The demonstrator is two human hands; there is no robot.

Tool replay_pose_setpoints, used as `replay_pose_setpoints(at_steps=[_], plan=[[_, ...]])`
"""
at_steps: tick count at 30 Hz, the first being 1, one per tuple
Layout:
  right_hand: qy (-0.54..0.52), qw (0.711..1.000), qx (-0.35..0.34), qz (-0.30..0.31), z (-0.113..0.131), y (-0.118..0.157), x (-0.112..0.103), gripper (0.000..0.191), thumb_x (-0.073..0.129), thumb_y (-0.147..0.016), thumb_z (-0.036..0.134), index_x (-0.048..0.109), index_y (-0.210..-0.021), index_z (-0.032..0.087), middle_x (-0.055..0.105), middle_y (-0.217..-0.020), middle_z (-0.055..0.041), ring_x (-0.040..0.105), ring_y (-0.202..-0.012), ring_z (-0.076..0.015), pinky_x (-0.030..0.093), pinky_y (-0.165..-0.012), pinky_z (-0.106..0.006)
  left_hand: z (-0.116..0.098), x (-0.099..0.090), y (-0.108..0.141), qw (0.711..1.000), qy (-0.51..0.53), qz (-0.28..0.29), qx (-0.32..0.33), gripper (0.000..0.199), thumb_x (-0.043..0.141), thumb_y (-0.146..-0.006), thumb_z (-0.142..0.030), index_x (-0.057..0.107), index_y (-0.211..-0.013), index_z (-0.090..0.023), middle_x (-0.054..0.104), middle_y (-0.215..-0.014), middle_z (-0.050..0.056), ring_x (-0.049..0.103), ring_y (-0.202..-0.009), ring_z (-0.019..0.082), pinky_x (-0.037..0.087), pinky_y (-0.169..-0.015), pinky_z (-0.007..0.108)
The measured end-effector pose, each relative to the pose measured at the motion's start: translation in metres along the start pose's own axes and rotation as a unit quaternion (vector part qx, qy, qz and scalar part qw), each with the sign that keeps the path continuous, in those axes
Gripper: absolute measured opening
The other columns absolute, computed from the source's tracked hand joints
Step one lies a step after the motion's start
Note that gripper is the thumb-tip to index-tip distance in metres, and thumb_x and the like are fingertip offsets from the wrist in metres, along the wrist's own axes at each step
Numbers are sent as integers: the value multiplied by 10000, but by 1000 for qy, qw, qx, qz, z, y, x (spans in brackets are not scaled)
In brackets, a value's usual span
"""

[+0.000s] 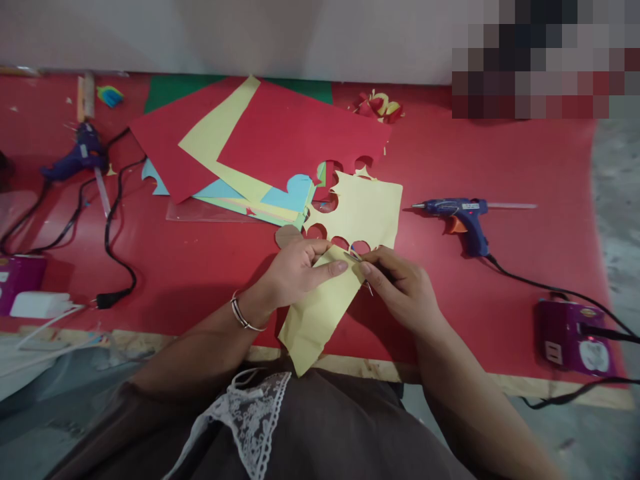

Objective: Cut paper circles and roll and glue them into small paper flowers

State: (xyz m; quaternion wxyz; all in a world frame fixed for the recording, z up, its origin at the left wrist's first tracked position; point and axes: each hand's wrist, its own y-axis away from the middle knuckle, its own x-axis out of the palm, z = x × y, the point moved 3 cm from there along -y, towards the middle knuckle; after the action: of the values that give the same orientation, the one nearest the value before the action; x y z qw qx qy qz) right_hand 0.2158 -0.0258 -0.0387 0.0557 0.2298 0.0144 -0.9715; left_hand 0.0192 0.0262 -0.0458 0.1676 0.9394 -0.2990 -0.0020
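Note:
My left hand (305,270) pinches a pale yellow paper strip (320,313) near its upper end, thumb on top. The strip's lower end hangs over the table's near edge. At the strip's upper right corner, my right hand (400,283) is closed around a small metal tool (369,288), whose thin tip meets the paper; it looks like small scissors, mostly hidden by the fingers. Just beyond both hands lies a larger pale yellow sheet (373,207) with round cut-outs along its edges. A round grey-brown disc (289,236) rests beside my left hand.
Red sheets (295,133) and blue sheets (295,193) are stacked at the back. A blue glue gun (463,213) lies right, wired to a purple box (575,337). Another glue gun (83,153), cables and a white adapter (40,305) are left. Red-yellow paper pieces (380,105) lie at the back.

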Motion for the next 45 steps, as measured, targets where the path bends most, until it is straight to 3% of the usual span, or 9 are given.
replay_pose_setpoints(at_steps=[32, 45], plan=[[10, 1000, -9, 0, 4, 0, 0, 294, 602, -1072, 459, 704, -927, 225, 642, -763, -8, 547, -690, -158, 409, -644, -314, 0, 3, 1, 999, 25, 17, -18, 371, 822, -870, -504, 762, -950, -146, 741, -816, 36, 643, -688, 130, 501, -620, 231], [14, 1000, -10, -1, 4, -1, 1, 329, 595, -1068, 505, 698, -920, 229, 662, -784, -24, 555, -696, -167, 419, -641, -322, -3, 3, 0, 1000, -7, 24, 13, 315, 815, -878, -468, 758, -926, -162, 726, -812, 21, 614, -698, 125, 477, -621, 226]])
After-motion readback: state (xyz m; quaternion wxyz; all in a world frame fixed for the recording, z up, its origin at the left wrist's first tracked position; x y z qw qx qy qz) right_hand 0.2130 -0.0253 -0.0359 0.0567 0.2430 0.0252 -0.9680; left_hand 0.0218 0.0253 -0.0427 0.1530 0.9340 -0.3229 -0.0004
